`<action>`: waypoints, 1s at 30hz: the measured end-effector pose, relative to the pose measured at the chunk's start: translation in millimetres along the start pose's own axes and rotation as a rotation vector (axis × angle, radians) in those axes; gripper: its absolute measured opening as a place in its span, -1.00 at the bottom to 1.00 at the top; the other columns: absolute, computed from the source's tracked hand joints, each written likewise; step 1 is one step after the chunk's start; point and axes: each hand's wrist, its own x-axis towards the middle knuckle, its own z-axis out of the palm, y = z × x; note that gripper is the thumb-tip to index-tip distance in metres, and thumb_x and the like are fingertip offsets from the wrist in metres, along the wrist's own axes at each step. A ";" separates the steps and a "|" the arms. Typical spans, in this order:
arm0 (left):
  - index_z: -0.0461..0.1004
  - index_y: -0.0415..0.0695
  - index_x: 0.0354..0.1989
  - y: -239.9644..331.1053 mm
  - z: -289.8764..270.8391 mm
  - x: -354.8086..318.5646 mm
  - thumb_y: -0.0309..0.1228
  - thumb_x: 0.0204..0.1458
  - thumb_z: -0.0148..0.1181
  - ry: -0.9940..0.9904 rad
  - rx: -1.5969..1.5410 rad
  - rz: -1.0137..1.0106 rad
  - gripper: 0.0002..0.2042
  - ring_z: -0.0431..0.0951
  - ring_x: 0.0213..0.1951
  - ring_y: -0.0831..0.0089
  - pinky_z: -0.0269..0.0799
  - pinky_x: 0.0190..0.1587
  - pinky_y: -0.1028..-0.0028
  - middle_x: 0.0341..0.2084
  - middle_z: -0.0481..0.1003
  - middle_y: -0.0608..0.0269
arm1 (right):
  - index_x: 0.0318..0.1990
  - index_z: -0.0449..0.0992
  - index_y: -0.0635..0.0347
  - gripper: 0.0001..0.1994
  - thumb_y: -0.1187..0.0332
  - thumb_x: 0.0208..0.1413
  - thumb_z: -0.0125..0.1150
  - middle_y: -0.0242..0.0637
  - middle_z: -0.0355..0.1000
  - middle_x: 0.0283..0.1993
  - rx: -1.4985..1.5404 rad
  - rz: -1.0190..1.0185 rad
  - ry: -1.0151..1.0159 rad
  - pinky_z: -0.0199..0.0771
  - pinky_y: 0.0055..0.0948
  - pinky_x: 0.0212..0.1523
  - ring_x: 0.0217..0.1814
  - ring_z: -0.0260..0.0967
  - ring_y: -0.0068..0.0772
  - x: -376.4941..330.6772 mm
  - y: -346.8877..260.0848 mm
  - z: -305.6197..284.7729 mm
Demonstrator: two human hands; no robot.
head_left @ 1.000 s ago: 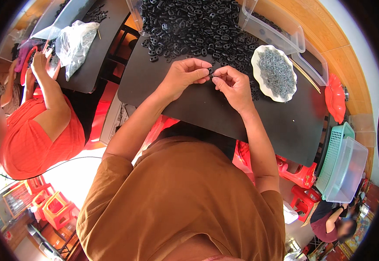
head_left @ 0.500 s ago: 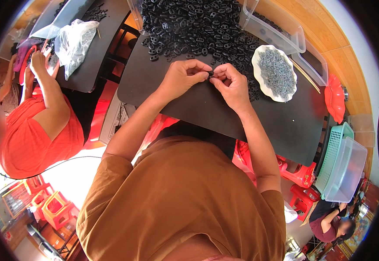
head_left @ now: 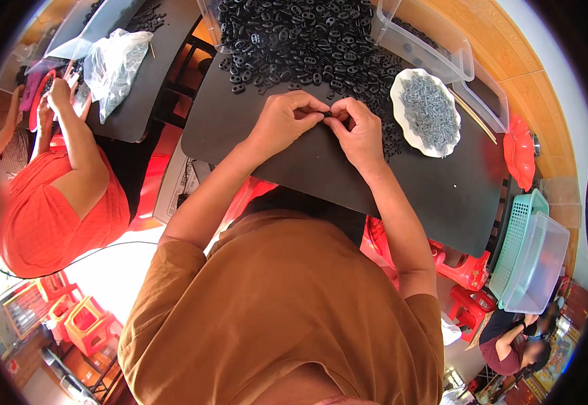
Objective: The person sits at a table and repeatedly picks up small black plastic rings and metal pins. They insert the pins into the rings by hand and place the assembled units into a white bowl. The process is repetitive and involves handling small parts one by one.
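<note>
My left hand point(head_left: 286, 121) and my right hand point(head_left: 356, 129) meet fingertip to fingertip over the black table point(head_left: 321, 169), pinching one small black plastic part point(head_left: 326, 115) between them. Just beyond my fingers lies a big heap of several black oval parts point(head_left: 300, 40). To the right of my right hand stands a white dish point(head_left: 426, 112) full of small grey metal pieces.
Clear plastic bins point(head_left: 442, 47) sit at the table's far right, a red dish point(head_left: 518, 152) beyond them. A green basket and a clear tub point(head_left: 533, 260) stand at the right. At the left, a person in red point(head_left: 57, 202) works at another black table with a plastic bag point(head_left: 111, 64).
My two hands have stayed together at the same spot; the fingers shifted slightly on the small black part. The person in red kept their arm raised.
</note>
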 end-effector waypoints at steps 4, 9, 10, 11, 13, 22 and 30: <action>0.60 -0.28 -0.21 0.4 2.8 0.4 -0.59 0.06 0.27 -0.013 0.095 0.051 -0.87 0.63 -0.31 0.52 0.56 -0.21 0.54 -0.34 0.61 0.21 | -0.32 0.49 0.17 -0.80 0.55 -0.11 0.40 -0.30 0.47 -0.42 -0.116 -0.057 0.001 0.50 -0.35 -0.34 -0.36 0.46 -0.29 0.4 3.9 -1.4; 0.59 -0.29 -0.25 4.1 4.7 -0.3 -0.59 0.03 0.29 -0.019 0.161 0.061 -0.89 0.64 -0.34 0.47 0.55 -0.25 0.49 -0.37 0.59 0.17 | -0.34 0.50 0.18 -0.81 0.55 -0.12 0.40 -0.29 0.48 -0.42 -0.123 -0.086 -0.029 0.48 -0.33 -0.35 -0.36 0.46 -0.26 0.4 2.9 -6.1; 0.59 -0.29 -0.26 4.1 4.6 -0.4 -0.59 0.03 0.28 -0.024 0.165 0.063 -0.89 0.63 -0.35 0.47 0.55 -0.25 0.49 -0.37 0.59 0.17 | -0.34 0.50 0.18 -0.81 0.56 -0.12 0.39 -0.28 0.48 -0.42 -0.119 -0.089 -0.037 0.48 -0.33 -0.35 -0.37 0.46 -0.26 0.8 3.1 -7.0; 0.59 -0.29 -0.26 4.1 4.2 -0.6 -0.59 0.03 0.28 -0.028 0.169 0.065 -0.89 0.63 -0.35 0.47 0.55 -0.26 0.49 -0.37 0.59 0.17 | -0.34 0.50 0.19 -0.81 0.56 -0.12 0.39 -0.27 0.48 -0.42 -0.115 -0.091 -0.045 0.48 -0.33 -0.36 -0.37 0.46 -0.26 1.0 2.9 -7.6; 0.59 -0.29 -0.27 3.0 3.5 -1.0 -0.60 0.03 0.28 -0.033 0.175 0.078 -0.90 0.63 -0.36 0.47 0.55 -0.26 0.49 -0.38 0.59 0.17 | -0.34 0.50 0.20 -0.81 0.57 -0.12 0.39 -0.26 0.48 -0.43 -0.084 -0.061 -0.062 0.48 -0.33 -0.37 -0.38 0.47 -0.26 0.7 1.0 -8.5; 0.58 -0.30 -0.32 1.7 2.8 -4.7 -0.64 -0.01 0.27 -0.044 0.148 0.171 -0.91 0.56 -0.41 0.51 0.48 -0.33 0.51 -0.38 0.57 0.20 | -0.37 0.50 0.24 -0.85 0.60 -0.10 0.37 -0.26 0.47 -0.43 0.010 -0.088 -0.100 0.44 -0.39 -0.39 -0.40 0.44 -0.30 -0.9 2.5 -11.3; 0.58 -0.29 -0.34 -1.6 4.5 -5.0 -0.66 -0.02 0.27 -0.045 0.151 0.184 -0.92 0.55 -0.42 0.49 0.47 -0.34 0.51 -0.38 0.58 0.22 | -0.42 0.44 0.28 -0.85 0.65 -0.10 0.30 -0.26 0.45 -0.45 0.083 -0.053 -0.128 0.42 -0.35 -0.34 -0.36 0.42 -0.25 -1.9 4.9 -10.3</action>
